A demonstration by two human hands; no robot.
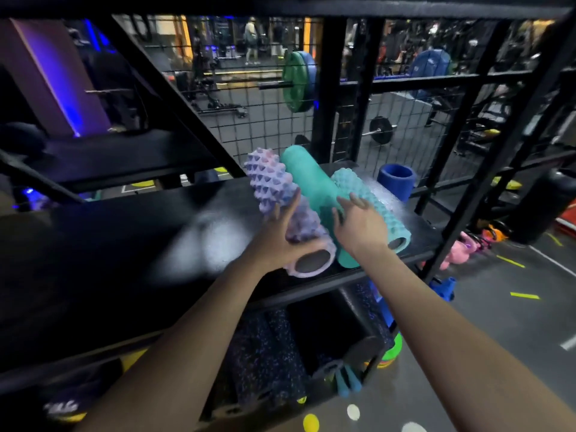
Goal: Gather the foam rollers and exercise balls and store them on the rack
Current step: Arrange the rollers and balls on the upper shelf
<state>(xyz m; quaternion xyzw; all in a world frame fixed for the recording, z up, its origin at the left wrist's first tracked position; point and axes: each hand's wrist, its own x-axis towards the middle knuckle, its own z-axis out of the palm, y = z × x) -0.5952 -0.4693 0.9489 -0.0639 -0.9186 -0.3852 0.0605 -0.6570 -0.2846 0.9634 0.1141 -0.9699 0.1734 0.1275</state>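
Three foam rollers are laid side by side on the black rack shelf (124,244), toward its right end, with their hollow ends turned to the front edge. The lilac spiked foam roller (271,185) is placed on the left, the smooth teal foam roller (307,176) in the middle and the aqua knobbed foam roller (355,185) on the right. All three are angled back toward the wire mesh panel (265,126), and each is pressed against its neighbour. The lilac roller is gripped near its front end by the left hand (277,241), with the fingers run up its left flank and the thumb curled over the top just behind the open end. The right hand (361,227) is held flat and nearly fully open, fingers straight and a little spread. It is laid across the seam between the teal roller and the aqua one, and nothing is clasped in it. A short blue hollow foam cylinder (397,182) is stood upright at the back right corner of the same shelf, just beside the far end of the aqua roller. On the shelf below, dark speckled rollers (265,353) are stored lengthwise. Pink kettlebells (461,247) are seen on the grey gym floor (514,322) to the right of the rack, and a green weight plate (294,82) is seen beyond the mesh.
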